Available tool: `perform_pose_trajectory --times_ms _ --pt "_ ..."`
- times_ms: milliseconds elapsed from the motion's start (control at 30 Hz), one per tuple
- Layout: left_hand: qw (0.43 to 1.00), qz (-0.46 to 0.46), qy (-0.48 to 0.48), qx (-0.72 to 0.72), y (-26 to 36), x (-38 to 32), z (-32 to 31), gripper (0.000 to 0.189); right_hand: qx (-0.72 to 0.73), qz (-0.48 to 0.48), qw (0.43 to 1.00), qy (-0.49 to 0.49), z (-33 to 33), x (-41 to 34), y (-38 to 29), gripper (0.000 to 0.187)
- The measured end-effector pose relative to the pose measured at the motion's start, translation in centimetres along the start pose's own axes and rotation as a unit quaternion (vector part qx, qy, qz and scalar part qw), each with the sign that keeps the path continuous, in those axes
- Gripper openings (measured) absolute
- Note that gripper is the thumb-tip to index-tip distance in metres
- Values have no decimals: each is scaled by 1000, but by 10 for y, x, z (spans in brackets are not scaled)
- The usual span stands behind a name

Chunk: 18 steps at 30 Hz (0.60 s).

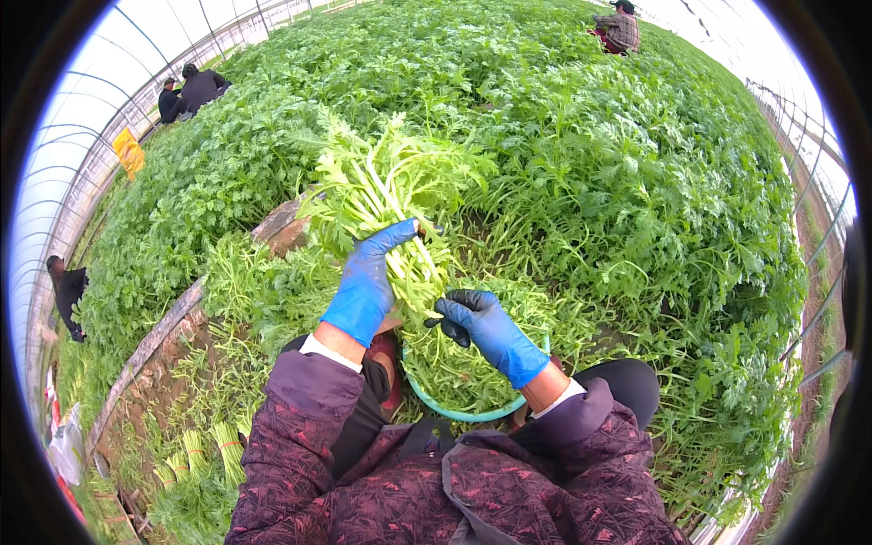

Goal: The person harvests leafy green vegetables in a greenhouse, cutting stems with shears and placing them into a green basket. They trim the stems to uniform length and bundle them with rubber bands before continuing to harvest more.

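Note:
In a blue glove, my left hand [373,279] is closed around a bunch of leafy greens [381,184] with lobed leaves and pale stems. The leaves spread upward and away from me, while the stem ends point down toward my right hand [482,327]. That hand, gloved in blue with darkened fingers, is at the lower stem ends with its fingers curled. Whether it pinches a stem or leaf there is too small to tell. Below both hands, between my knees, stands a turquoise basin [470,414] filled with loose leaves and trimmings.
Dense growing greens [613,150] stretch ahead and right. Bundles [230,453] tied with bands lie at lower left. A wooden board [146,357] edges the soil. People [201,88] crouch far left, another person [618,28] far right. A yellow sheet [128,153] hangs near the greenhouse wall.

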State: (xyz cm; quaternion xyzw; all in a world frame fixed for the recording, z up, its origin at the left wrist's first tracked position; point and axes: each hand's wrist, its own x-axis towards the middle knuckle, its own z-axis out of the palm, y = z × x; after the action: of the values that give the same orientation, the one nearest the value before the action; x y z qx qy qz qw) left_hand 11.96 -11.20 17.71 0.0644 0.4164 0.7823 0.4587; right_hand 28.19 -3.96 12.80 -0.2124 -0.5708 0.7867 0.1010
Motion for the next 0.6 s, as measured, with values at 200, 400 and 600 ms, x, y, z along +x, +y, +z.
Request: perform_pose_trajectory --times_ms 200,400,600 --pt "997 29 27 -58 -5 7 -6 22 47 -118 992 -2 -6 -13 -6 16" --pt "997 26 31 -72 5 22 -9 27 -348 -210 913 24 -38 -14 9 28" --pt "998 57 8 -39 -11 23 4 30 361 94 922 104 -43 26 39 75"
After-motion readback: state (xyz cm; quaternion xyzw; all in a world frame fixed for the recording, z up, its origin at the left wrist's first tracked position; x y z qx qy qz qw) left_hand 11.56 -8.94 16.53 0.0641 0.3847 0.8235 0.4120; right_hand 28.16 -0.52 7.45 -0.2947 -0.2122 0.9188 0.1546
